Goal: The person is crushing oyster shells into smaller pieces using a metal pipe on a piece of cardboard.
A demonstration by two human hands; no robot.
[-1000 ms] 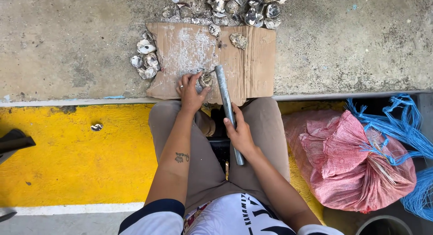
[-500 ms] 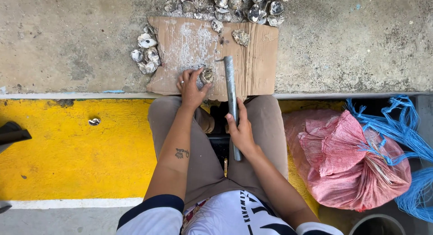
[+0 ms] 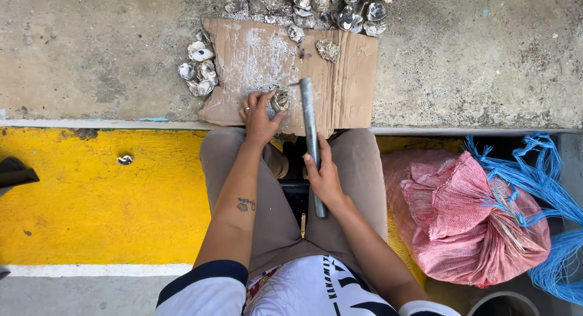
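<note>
My left hand (image 3: 258, 115) pins a small rough oyster (image 3: 280, 100) down on a flattened piece of brown cardboard (image 3: 346, 79) dusted with white shell grit. In my right hand (image 3: 325, 179) I grip a grey metal bar (image 3: 310, 128) by its lower half; its upper end lies on the cardboard just right of the oyster. Both forearms reach forward over my knees in brown trousers. Another whole oyster (image 3: 328, 49) rests further up the cardboard.
Opened shells (image 3: 199, 69) lie heaped left of the cardboard, and a larger heap of shells (image 3: 340, 3) sits along its far edge on the concrete. A pink mesh sack (image 3: 473, 219) with blue netting (image 3: 546, 170) stands at my right. Yellow painted floor (image 3: 91, 200) lies left.
The metal bar's upper end has swung from leaning left to nearly upright beside the oyster. My left hand has shifted its grip on the oyster slightly.
</note>
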